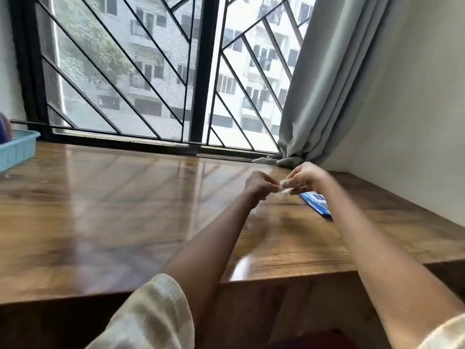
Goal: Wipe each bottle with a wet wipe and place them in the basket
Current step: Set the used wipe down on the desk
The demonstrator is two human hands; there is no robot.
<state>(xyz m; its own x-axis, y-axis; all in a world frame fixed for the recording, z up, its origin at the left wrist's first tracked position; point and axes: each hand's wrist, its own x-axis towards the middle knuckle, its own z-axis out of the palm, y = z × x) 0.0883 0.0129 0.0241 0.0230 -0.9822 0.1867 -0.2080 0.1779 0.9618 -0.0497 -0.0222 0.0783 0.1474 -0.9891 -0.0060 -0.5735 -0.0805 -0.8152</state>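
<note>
The left hand and the right hand met above the far right part of the wooden table, both with fingers curled and pinching a small white wet wipe between them. The wipe was bunched and crumpled, so its long axis was hard to judge; it seemed to run roughly from one hand to the other, with a loose end hanging down toward the table. It sat right at the fingertips of both hands, the left hand gripping its left end and the right hand its upper right part.

Just below and to the right of the right hand lay a flat blue wipe packet on the table, its long axis running diagonally away from the hands toward the near right, partly hidden by the right forearm. It bore a white label with a dark blue patch (the writing was too small and blurred to read).

The light blue slatted basket stood at the far left edge of the view, well apart from both hands, with something purple showing above its rim; what it was could not be told. A barred window ran behind the table, and a grey curtain hung at its right end, its hem bunched on the table just behind the hands.
</note>
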